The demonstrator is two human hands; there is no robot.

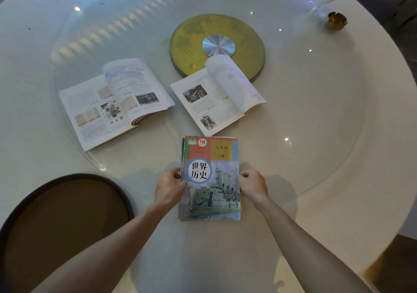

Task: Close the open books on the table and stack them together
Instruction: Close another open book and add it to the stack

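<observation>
Nearest us, at the counter's [316, 134] near edge, lies a closed book [211, 179] atop another. Our left grip [170, 185] pinches its left edge, our right grip [252, 184] its right edge. Farther in, two open books [112, 103] [216, 98] lie side by side, the right one touching a gold disc [216, 44].

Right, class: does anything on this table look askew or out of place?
Yes. Two open books lie at different angles, the right one overlapping the gold disc with a page curling up. The closed stack sits straight between both hands.
</observation>
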